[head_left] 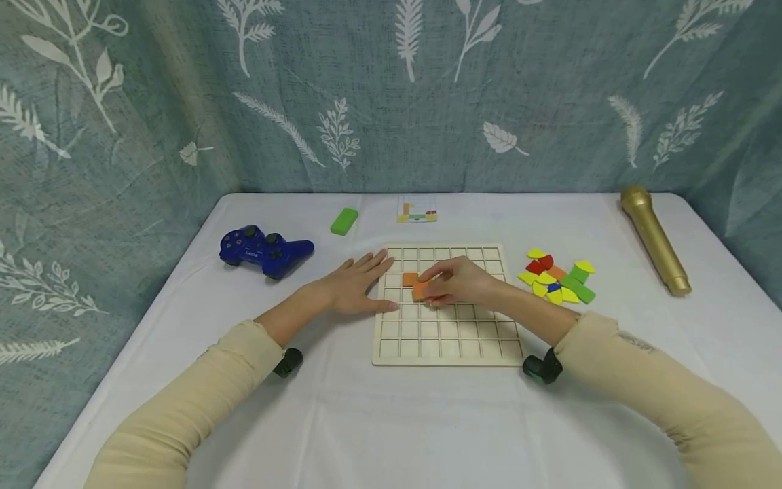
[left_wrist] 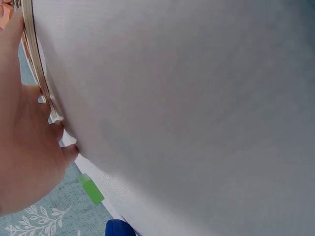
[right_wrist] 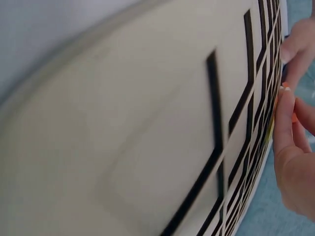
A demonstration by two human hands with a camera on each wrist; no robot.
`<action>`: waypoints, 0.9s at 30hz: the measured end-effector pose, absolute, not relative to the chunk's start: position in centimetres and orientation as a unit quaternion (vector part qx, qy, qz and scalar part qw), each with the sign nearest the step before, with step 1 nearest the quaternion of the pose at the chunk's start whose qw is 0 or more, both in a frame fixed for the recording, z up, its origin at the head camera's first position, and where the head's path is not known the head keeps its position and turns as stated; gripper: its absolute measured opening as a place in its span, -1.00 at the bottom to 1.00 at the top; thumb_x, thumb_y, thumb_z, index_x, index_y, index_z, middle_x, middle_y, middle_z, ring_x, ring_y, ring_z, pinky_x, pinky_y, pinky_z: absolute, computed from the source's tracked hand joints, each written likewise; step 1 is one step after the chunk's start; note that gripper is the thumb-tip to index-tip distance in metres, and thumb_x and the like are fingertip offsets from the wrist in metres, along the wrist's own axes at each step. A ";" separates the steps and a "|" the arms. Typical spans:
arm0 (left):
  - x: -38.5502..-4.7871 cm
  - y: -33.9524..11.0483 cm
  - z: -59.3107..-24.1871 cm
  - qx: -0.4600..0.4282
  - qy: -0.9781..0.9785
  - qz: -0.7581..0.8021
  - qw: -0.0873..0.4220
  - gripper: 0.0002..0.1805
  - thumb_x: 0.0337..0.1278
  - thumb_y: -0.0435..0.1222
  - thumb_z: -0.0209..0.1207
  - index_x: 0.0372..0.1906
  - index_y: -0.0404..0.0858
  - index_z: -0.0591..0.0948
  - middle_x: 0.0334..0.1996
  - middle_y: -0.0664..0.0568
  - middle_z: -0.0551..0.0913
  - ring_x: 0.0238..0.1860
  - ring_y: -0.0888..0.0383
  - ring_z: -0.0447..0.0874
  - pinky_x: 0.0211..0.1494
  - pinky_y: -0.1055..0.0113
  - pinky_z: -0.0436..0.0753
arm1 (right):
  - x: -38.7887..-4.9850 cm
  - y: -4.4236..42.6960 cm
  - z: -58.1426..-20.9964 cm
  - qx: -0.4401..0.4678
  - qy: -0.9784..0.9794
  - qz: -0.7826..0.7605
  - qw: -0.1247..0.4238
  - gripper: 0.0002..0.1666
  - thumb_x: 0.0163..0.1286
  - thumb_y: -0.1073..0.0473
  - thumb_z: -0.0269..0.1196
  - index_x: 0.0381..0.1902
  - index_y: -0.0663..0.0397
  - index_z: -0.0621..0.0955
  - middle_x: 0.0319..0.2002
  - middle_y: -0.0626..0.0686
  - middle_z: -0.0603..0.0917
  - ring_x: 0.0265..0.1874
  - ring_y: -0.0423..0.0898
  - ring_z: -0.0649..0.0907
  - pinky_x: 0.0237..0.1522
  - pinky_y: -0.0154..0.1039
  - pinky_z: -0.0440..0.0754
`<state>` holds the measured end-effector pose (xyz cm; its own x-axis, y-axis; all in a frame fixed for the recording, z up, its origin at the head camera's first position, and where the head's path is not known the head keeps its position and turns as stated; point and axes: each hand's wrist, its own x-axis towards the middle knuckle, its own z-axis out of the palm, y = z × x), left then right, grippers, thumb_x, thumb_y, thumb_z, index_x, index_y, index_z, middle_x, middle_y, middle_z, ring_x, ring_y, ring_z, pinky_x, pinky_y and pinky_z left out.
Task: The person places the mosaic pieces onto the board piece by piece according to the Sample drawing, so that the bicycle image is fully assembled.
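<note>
Right hand [head_left: 458,282] pinching orange block [head_left: 419,292] at grid board [head_left: 452,353]

Midway between the side edges of the counter [head_left: 336,407], that hand's grip is clamping the block just beside an orange square [head_left: 410,279] lying on the board, while the left hand [head_left: 354,286] is resting, grip spread apart, along the board's left edge.

Free tablecloth [head_left: 403,428] before board [head_left: 429,331], between sleeves [head_left: 189,401]

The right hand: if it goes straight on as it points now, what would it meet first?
The right hand would probably meet the farther orange square on the board, though it might pass above, as depth is unclear.
</note>
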<state>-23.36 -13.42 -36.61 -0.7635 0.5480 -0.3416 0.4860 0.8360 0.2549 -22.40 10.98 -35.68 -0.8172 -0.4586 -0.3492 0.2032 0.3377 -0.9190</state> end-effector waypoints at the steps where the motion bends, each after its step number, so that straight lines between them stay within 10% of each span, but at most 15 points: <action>1: -23.3 -13.4 -36.6 0.277 0.936 0.074 0.206 0.05 0.17 0.35 -0.08 0.53 -0.11 -0.22 0.50 -0.02 -0.35 0.48 -0.05 -0.37 0.43 -0.07 -0.23 | -22.4 10.7 -35.7 -0.081 0.761 -0.573 0.293 -0.65 0.33 0.42 0.22 0.07 0.38 0.55 -0.24 0.21 0.66 -0.37 -0.05 0.72 -0.23 -0.21 0.67; 27: -23.5 -13.4 -36.5 0.276 0.935 0.072 0.213 0.05 0.17 0.35 -0.08 0.53 -0.10 -0.22 0.50 0.02 -0.36 0.48 -0.02 -0.38 0.44 -0.04 -0.25 | -22.1 9.3 -35.7 -0.113 0.815 -0.515 0.241 -0.78 0.30 0.32 0.28 -0.12 0.32 0.63 -0.35 0.14 0.70 -0.42 -0.07 0.70 -0.33 -0.22 0.69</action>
<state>-23.46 -13.43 -36.51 -0.7571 0.5459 -0.3589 0.4840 0.8377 0.2530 -22.11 9.25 -35.72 -0.8588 -0.4314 -0.2763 0.0646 0.4439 -0.8938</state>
